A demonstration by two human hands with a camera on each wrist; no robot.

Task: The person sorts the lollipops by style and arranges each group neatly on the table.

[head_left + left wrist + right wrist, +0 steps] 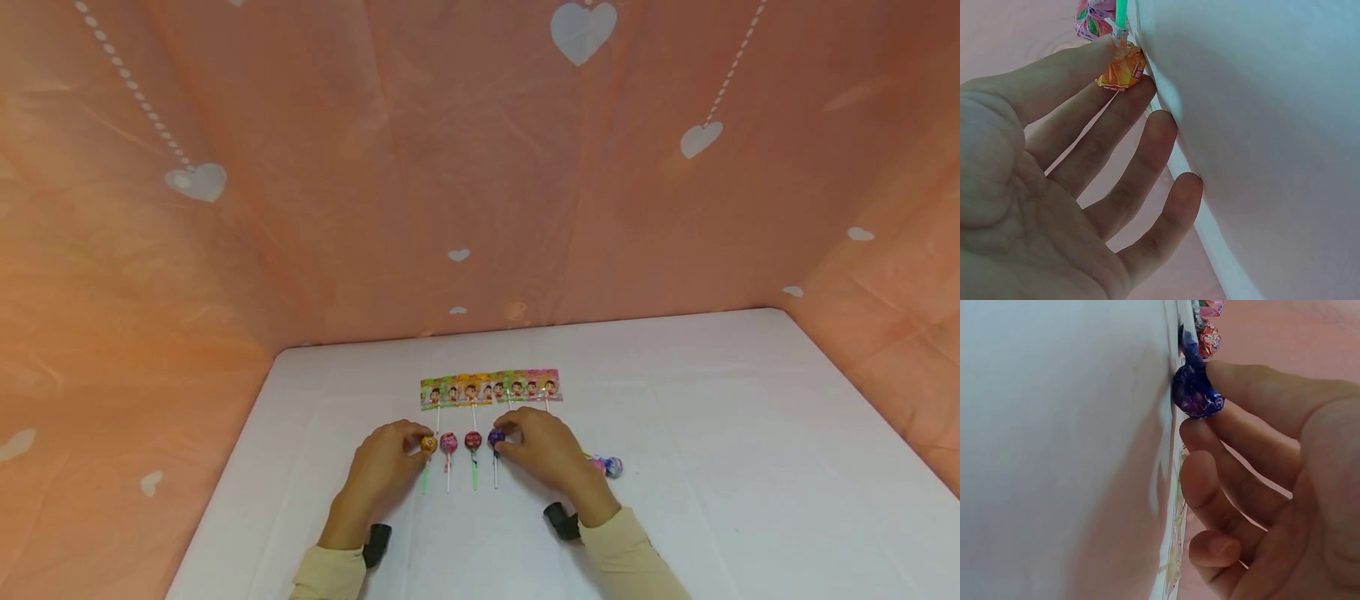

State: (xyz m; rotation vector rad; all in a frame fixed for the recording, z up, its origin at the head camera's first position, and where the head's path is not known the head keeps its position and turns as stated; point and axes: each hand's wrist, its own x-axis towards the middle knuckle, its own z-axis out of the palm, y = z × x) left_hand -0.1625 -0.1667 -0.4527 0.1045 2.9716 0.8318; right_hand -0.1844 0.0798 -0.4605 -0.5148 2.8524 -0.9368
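Between thumb and fingers, my left hand (386,458) pinches the head of an orange-wrapped lollipop (428,444) with a green stick. At the other end of the short row, my right hand (543,446) pinches a purple-wrapped lollipop (496,437) by its head, its white stick toward me. A pink lollipop (448,442) and a dark red lollipop (472,441) lie side by side between the hands. Behind them runs a row of flat-packed lollipops (471,390) in green, orange and pink wrappers, white sticks toward me; the right hand covers part of those sticks.
More round lollipops, including a blue one (614,467), lie right of my right wrist, partly hidden by it. White cloth covers the table (750,467). A peach curtain (480,167) with white hearts stands at the back and sides. Black wrist cameras (377,546) sit under both wrists.
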